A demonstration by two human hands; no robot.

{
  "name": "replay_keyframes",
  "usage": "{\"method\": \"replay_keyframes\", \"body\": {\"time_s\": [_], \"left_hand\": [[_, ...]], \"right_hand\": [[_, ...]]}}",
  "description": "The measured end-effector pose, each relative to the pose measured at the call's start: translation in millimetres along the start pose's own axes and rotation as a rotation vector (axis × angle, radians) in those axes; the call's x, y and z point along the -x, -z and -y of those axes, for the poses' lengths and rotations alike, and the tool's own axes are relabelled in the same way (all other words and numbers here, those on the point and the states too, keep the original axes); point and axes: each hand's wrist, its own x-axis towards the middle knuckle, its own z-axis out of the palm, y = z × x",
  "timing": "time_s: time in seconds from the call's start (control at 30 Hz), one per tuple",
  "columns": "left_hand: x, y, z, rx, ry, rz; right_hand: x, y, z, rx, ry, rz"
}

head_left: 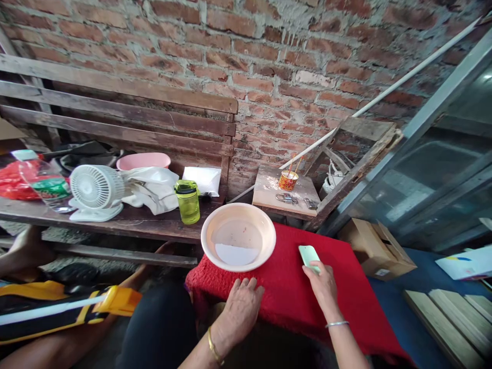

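Observation:
My right hand [325, 287] is closed on the near end of a pale green flat slab [308, 253] with rounded corners. It rests on or just above a red cloth [286, 277]; I cannot tell which. With fingers stretched forward, my left hand [243, 305] lies at the cloth's near edge, palm down and holding nothing. Just beyond it stands a cream basin [209, 248] on the cloth's left part. A white patch and small specks show in the basin's bottom.
A wooden bench [149, 225] at left bears a white fan [96, 187], a green bottle [187, 202], a pink basin [144, 161] and bags. On a small table [265, 197] are a paper cup [288, 179] and padlocks. A cardboard box [363, 251] stands right. Another person's legs [23, 251] are at left.

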Motion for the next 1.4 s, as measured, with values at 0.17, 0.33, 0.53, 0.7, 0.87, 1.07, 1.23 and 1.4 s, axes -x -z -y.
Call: {"method": "replay_keyframes", "body": {"time_s": [0.17, 0.33, 0.53, 0.7, 0.87, 1.07, 1.23, 1.4], "left_hand": [[-6.1, -21.0, 2.7, -0.003, -0.065, -0.105], [-20.9, -65.6, 15.1, -0.028, -0.202, -0.326], [-41.0, -92.4, 33.7, -0.085, -0.214, -0.445], [-47.8, -95.6, 43.9, -0.098, -0.224, -0.541], [-46.7, -97.2, 50.9, -0.131, -0.218, -0.585], [-46.5, -96.1, 60.8, -0.148, -0.243, -0.617], [-46.9, -93.5, 64.1, -0.121, -0.233, -0.609], [-54.3, -89.9, 63.6, -0.014, -0.139, -0.582]], "right_hand": [[5.6, -32.9, 35.0, -0.011, 0.165, 0.109], [-19.3, -29.8, 30.9, 0.062, 0.129, 0.136], [-52.0, 52.9, -57.7, 0.169, -0.167, 0.061], [-48.1, 115.4, -166.3, 0.154, -0.504, -0.107], [-37.1, 111.2, -196.9, -0.151, -0.442, -0.286], [-23.2, 54.5, -112.2, -0.150, 0.054, -0.118], [-18.5, 38.9, -77.1, 0.133, 0.241, 0.028], [-52.1, 83.5, -119.8, 0.237, -0.007, 0.010]]}}
